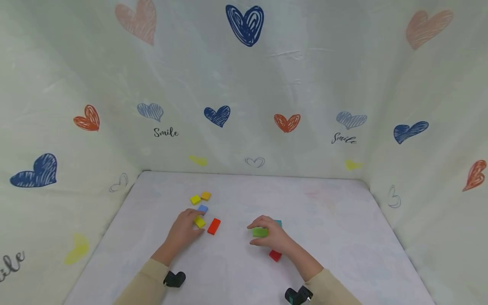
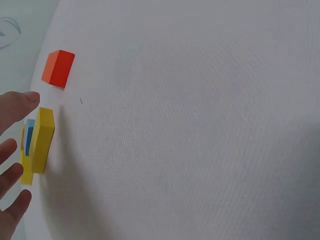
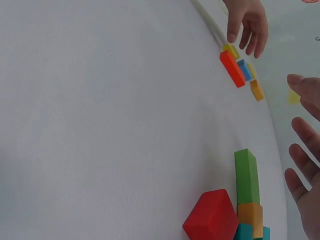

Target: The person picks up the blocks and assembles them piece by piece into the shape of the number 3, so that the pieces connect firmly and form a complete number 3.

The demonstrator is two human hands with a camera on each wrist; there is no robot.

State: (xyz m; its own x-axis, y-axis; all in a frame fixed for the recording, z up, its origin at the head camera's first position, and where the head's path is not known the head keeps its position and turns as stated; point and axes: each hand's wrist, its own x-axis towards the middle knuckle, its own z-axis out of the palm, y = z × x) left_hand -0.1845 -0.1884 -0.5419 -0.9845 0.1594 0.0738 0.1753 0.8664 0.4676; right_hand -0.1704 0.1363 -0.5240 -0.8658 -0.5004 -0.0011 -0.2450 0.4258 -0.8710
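My left hand [image 1: 184,231] is spread around a yellow block [image 1: 200,221]; the left wrist view shows its fingers [image 2: 11,178] apart, near the yellow block [image 2: 42,141] with a gap at the thumb. A red block [image 1: 214,226] lies right of that hand, a blue block [image 1: 203,208] beyond it. My right hand [image 1: 275,236] hovers over a green block [image 1: 260,232], thumb and fingers apart. In the right wrist view the green block [image 3: 247,176] adjoins an orange block [image 3: 250,216], with teal [image 3: 243,232] and red [image 3: 212,217] blocks close by.
A yellow block [image 1: 195,199] and an orange block [image 1: 206,195] lie farther back on the left side of the white table [image 1: 305,199]. Another red block [image 1: 275,255] sits nearer than my right hand. Heart-patterned cloth [image 1: 251,84] surrounds the back and sides.
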